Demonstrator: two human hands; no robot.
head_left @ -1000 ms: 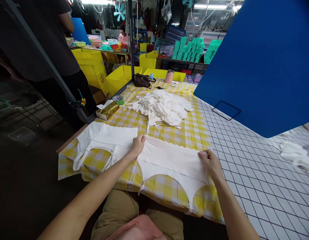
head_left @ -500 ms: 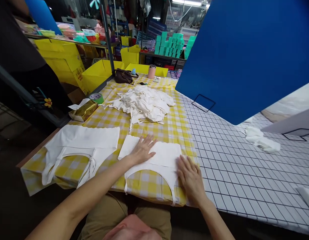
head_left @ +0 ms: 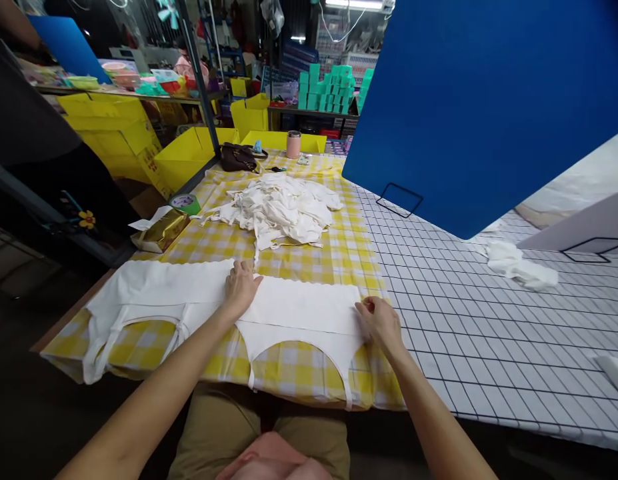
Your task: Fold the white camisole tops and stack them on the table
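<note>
Head view, lower centre of frame: a white garment (head_left: 301, 313) lies flat on the yellow check tablecloth (head_left: 333, 257), its straps hanging over the table edge toward the person. Left hand (head_left: 242, 287) presses flat on its left end, fingers extended, grasping nothing; it seems to pin the cloth so it stays smooth. Right hand (head_left: 379, 321) is at the right end, fingers curled on the edge, prob. pinching the fabric to pull it taut.

Lower left: a second white garment (head_left: 153, 297) is laid flat just beside. Centre: a heap of white garments (head_left: 279, 210). Upper right: a blue board (head_left: 489, 100).
</note>
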